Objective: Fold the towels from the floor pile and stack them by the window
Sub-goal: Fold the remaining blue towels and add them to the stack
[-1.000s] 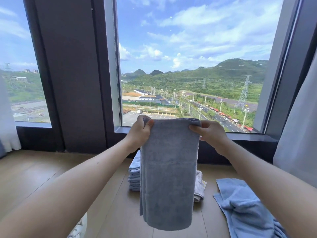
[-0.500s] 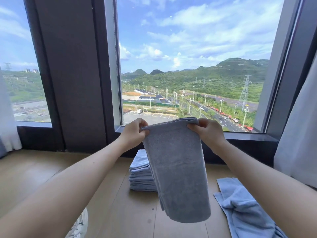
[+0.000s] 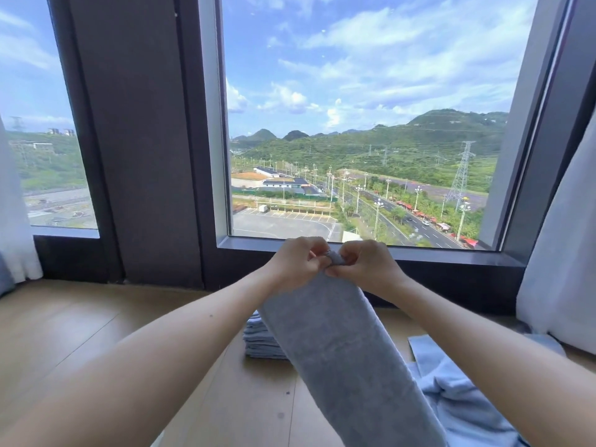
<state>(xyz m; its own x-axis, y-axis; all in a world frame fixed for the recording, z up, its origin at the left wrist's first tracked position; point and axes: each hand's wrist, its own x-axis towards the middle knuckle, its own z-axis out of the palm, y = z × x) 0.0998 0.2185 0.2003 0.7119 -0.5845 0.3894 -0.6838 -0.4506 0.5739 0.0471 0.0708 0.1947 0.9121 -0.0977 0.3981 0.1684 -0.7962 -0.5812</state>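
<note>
Grey towel (image 3: 348, 366) hangs toward 5 o'clock from both hands. Left hand (image 3: 298, 264) and right hand (image 3: 364, 267) each pinch its top edge. Folded stack (image 3: 258, 341) lies at 7 o'clock of them.

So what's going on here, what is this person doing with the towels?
A person is partway through folding a grey towel: the left hand and right hand pinch its top edge side by side, and it hangs down in a narrow strip. Behind it a stack of folded towels sits on the wooden floor under the window. A loose light blue towel lies crumpled on the floor to the right, not yet folded.
</note>
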